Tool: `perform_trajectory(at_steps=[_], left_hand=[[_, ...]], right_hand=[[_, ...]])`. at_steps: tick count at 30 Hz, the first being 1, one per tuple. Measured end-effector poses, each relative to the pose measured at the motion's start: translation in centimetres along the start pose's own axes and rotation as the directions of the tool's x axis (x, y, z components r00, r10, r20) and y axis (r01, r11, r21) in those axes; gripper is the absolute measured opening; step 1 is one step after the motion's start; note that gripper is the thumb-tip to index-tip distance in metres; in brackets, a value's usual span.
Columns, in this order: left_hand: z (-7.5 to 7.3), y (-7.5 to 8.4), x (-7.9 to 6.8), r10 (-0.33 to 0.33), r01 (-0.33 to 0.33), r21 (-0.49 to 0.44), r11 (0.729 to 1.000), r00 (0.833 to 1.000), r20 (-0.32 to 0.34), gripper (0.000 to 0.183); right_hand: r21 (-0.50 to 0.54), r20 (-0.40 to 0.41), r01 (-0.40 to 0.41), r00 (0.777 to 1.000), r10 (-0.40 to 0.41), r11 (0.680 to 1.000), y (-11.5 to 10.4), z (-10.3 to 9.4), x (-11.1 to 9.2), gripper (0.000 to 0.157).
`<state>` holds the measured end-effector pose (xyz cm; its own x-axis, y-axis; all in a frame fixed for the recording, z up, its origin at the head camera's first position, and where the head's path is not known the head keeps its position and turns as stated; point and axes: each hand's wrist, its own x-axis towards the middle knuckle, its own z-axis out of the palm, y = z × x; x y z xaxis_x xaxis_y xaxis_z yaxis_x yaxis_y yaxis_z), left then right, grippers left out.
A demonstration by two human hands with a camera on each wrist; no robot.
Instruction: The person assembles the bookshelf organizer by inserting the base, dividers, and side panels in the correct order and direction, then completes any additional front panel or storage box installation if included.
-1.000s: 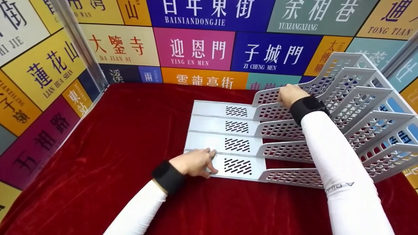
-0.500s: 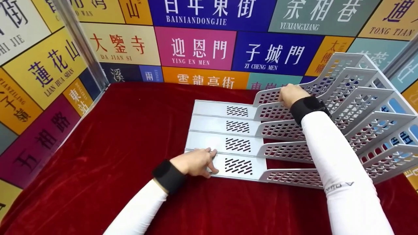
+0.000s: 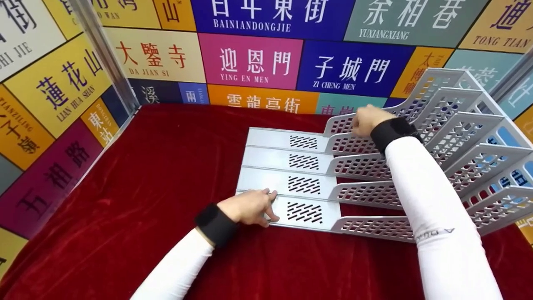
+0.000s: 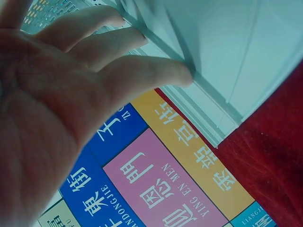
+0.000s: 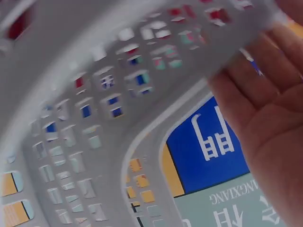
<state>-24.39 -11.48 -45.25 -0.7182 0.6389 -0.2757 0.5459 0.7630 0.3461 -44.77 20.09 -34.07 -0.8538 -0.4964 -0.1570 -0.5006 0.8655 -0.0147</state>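
Note:
A grey plastic file rack [image 3: 452,131] has perforated upright dividers and several open slots. Its flat pale base panels [image 3: 266,158], with slanted vent holes, extend to the left on the red cloth. My left hand [image 3: 250,207] rests on the nearest panel, fingers spread, tips touching its surface; the left wrist view shows these fingers [image 4: 147,75] along a panel ridge. Farther back, my right hand [image 3: 368,121] grips the upper edge of a divider near the rear of the rack. In the right wrist view, the divider [image 5: 109,99] passes in front of its fingertips, hiding them.
Red velvet cloth [image 3: 166,166] covers the table. Behind and to the left stand walls of colourful street-name signs [image 3: 250,60], joined at a metal corner post [image 3: 112,62]. The rack's tall end reaches the right side of the view.
My right hand has shifted very slightly left and up along the divider. The left hand stays on the panel, and the rack has not visibly moved.

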Motion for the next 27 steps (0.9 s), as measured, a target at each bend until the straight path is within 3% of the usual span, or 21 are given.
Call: perform_trajectory(at_steps=[5,8,13,22,27], left_hand=[[0.0,0.0,0.0,-0.013,0.013,0.003,1.0,1.0,-0.003,0.03],[0.0,0.0,-0.1,-0.023,0.023,0.0,1.0,1.0,0.005,0.03],[0.0,0.1,0.0,-0.038,0.038,0.006,0.999,0.999,0.007,0.03],[0.1,0.2,0.1,-0.053,0.053,0.004,0.999,0.998,0.02,0.031],[0.0,0.2,0.0,-0.052,0.052,0.007,0.999,0.998,0.021,0.031]], right_hand=[[-0.06,-0.053,-0.009,0.999,0.006,0.998,-0.3,-1.3,1.5,0.018],[-0.096,0.001,-0.06,0.998,0.061,0.994,0.1,-0.9,2.6,0.021],[-0.058,0.087,-0.156,0.983,0.161,0.986,1.2,0.7,3.3,0.026],[-0.016,0.015,-0.113,0.993,0.113,0.993,1.7,1.5,2.8,0.031],[-0.004,-0.02,-0.096,0.995,0.096,0.995,2.0,1.8,3.0,0.025]])
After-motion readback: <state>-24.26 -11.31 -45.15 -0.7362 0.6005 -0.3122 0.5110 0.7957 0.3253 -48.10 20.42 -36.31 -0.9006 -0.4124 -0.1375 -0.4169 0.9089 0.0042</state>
